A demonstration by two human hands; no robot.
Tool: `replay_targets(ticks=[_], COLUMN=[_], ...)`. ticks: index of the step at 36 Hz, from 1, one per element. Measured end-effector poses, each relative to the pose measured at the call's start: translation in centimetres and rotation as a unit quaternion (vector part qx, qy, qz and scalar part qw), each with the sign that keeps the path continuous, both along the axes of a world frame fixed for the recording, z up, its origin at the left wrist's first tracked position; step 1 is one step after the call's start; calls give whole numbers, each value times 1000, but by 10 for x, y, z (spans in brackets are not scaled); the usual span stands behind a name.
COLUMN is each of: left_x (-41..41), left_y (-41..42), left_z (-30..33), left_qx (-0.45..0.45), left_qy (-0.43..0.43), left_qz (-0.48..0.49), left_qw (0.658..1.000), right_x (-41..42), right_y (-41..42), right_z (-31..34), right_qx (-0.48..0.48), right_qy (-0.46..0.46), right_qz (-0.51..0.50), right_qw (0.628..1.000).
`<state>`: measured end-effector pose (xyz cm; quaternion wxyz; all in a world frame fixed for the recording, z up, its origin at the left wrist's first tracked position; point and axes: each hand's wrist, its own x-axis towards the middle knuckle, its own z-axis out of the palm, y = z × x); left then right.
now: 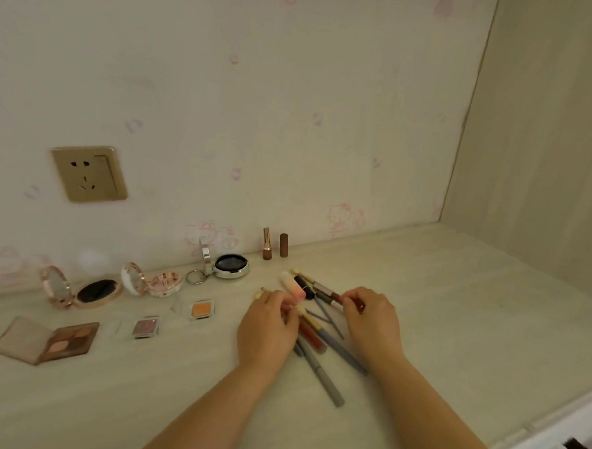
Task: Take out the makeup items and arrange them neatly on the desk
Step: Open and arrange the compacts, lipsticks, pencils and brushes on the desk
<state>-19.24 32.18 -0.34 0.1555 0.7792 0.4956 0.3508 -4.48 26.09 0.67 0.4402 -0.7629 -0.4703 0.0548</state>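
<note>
Open compacts (pixel 88 290), palettes (pixel 46 341), two upright lipsticks (pixel 267 244) along wall.
Jumbled pencils (pixel 324 377): left hand (pixel 268 329) curled gripping, right hand (pixel 372 317) pinching dark-red tube (pixel 332 296).

A pale wood-grain worktop (pixel 438 300) is running back to a wall (pixel 260 102) papered with faint pink cartoon prints, a gold socket (pixel 88 174) is sitting low left, and a plain side panel (pixel 548 151) is closing the right.
</note>
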Motion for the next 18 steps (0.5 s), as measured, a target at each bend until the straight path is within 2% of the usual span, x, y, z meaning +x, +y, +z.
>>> replay_targets(ticks=[11, 18], left_x=[8, 20], left_y=[33, 63], left_z=[14, 20], left_qx=[-16, -13], left_qy=[28, 61], left_qz=[22, -15], left_qw=[999, 998], right_x=[-8, -9], right_y=[51, 86], right_z=[7, 15], right_qx=[-107, -173], right_qy=[-93, -116], right_qz=[34, 29], right_qw=[989, 978])
